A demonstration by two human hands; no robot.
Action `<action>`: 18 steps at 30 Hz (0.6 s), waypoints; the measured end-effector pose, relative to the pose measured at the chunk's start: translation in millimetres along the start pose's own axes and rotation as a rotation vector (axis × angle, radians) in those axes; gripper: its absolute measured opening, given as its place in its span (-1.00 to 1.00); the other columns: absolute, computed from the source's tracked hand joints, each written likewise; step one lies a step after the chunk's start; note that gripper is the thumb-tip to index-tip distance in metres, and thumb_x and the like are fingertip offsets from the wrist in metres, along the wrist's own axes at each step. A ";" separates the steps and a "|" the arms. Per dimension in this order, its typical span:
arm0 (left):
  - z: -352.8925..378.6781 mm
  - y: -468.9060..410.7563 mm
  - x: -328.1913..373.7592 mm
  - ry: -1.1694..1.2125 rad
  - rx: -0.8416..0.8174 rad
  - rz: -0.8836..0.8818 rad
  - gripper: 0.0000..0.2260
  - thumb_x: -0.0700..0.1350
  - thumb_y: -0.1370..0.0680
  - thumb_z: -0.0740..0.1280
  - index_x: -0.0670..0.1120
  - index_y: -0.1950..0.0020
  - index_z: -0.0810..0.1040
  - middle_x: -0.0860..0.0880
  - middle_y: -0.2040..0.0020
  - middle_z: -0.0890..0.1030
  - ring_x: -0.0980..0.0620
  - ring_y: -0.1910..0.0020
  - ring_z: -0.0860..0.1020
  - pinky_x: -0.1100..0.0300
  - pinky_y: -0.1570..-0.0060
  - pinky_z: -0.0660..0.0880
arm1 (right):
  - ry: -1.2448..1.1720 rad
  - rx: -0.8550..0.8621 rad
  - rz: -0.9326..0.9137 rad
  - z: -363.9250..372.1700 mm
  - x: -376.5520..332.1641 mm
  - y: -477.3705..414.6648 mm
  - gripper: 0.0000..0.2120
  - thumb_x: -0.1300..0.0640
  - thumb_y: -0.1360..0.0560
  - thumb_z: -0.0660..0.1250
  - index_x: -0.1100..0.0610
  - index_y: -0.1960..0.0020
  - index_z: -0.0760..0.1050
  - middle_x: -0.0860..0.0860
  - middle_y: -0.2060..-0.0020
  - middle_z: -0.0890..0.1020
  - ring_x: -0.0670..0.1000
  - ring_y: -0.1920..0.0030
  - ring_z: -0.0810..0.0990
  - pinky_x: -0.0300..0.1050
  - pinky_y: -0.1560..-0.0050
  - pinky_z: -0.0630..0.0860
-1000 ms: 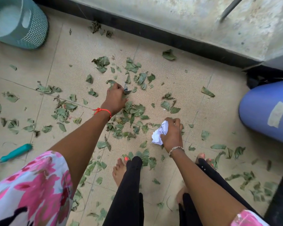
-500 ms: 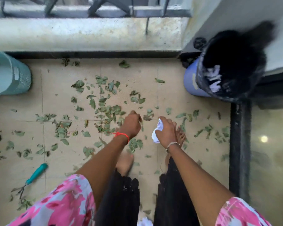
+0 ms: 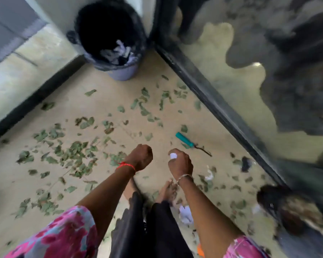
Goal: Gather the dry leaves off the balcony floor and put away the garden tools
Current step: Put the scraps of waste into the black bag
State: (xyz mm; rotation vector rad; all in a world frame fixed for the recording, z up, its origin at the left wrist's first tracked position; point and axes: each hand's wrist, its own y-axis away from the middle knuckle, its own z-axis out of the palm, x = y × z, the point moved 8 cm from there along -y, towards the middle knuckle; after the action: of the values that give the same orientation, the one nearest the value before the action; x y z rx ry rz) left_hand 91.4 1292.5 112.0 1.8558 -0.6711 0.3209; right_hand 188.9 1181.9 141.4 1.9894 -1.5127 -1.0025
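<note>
Dozens of dry leaves (image 3: pixel 76 151) lie scattered across the beige balcony floor (image 3: pixel 17 185), thickest to the left of the hands and thinner toward the bin. The left hand (image 3: pixel 141 157), with a red thread at the wrist, is curled into a tight fist above the leaves; whatever is inside it cannot be made out. The right hand (image 3: pixel 180 162), just beside it and apart from it, grips a crumpled white paper (image 3: pixel 173 155) that pokes out at the thumb side. Half a second ago both hands were reaching down among the leaves near the feet; now they are drawn up as fists. A teal-handled garden tool (image 3: pixel 184 139) lies on the floor just right of the hands, its dark metal end pointing toward the glass door (image 3: pixel 250 94). The view has swung round: the bin (image 3: pixel 122 73), lined with a black bag and holding white scraps, was at the upper right and now stands straight ahead in the corner, while the teal basket seen earlier on the left is out of view. Another white paper ball (image 3: pixel 186 215) lies by the bare feet.
</note>
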 end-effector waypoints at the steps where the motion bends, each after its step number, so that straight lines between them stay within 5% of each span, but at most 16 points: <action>1: 17.7 -3.0 18.1 -0.043 -0.024 0.012 -0.75 -0.22 -0.52 0.17 -0.32 0.00 0.59 -0.32 -0.01 0.60 -0.24 -0.09 0.52 0.06 0.01 0.40 | -0.023 0.017 0.070 -8.9 26.1 4.5 -0.64 0.32 -0.42 0.17 0.05 -0.10 0.57 0.09 -0.09 0.60 0.17 -0.14 0.51 -0.11 0.00 0.44; 13: 264.7 -11.6 170.1 -0.642 -0.400 0.336 -0.75 -0.17 -0.53 0.27 -0.16 -0.21 0.49 -0.20 -0.17 0.53 -0.13 -0.18 0.49 0.18 -0.05 0.35 | -0.445 0.275 0.668 -39.5 302.4 81.2 -0.74 0.17 -0.39 0.17 0.14 0.03 0.59 0.16 -0.01 0.61 0.22 -0.07 0.53 -0.10 0.02 0.41; 18: 346.8 -55.0 175.6 -1.016 -0.413 0.475 -0.46 -0.07 -0.59 0.26 -0.16 -0.51 0.16 -0.20 -0.50 0.20 -0.13 -0.37 0.36 0.11 -0.28 0.30 | -0.590 0.412 0.748 -8.9 390.1 66.1 -0.77 0.18 -0.42 0.16 0.18 0.10 0.57 0.16 0.03 0.62 0.23 -0.02 0.54 -0.07 0.10 0.43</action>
State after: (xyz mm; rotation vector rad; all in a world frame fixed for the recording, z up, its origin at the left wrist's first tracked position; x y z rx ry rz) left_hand 232.1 935.5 28.9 1.3506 -1.7257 -0.4876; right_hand 207.5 790.6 85.7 1.1464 -2.6789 -1.0216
